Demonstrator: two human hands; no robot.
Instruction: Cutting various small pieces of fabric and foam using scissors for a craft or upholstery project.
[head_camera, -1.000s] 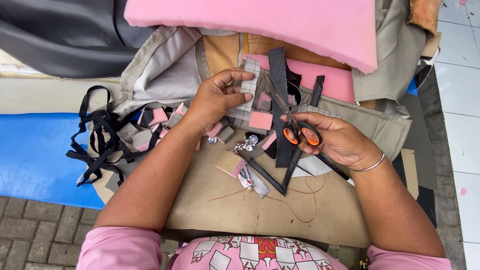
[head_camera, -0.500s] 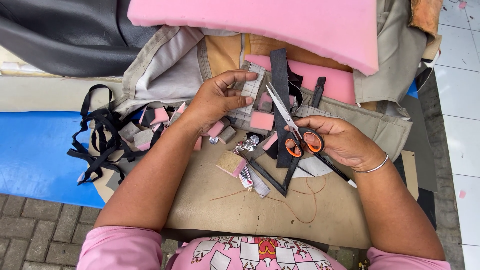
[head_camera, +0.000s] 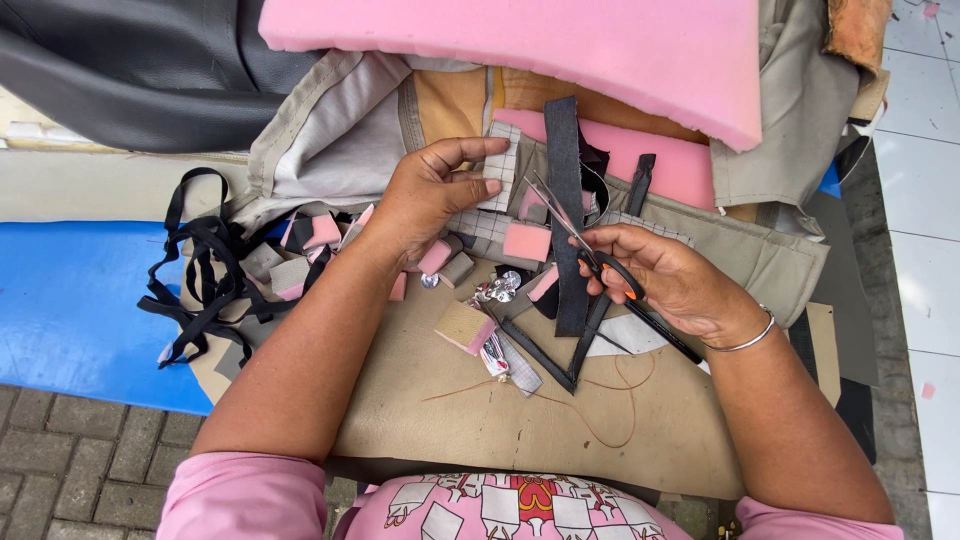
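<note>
Above the tan cloth (head_camera: 520, 420), our left hand (head_camera: 430, 200) pinched the checked patch (head_camera: 503, 165); our right hand (head_camera: 680, 280) gripped the scissors (head_camera: 590, 250). With blade tips that near our left fingers (head_camera: 480, 186), we risked a nick or crooked cut.

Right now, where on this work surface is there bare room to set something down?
Bare tan fabric lies open between the person's forearms, crossed only by a loose thread. The blue mat at far left is bare too. Between the left hand and right hand, foam scraps and black straps crowd everything.
</note>
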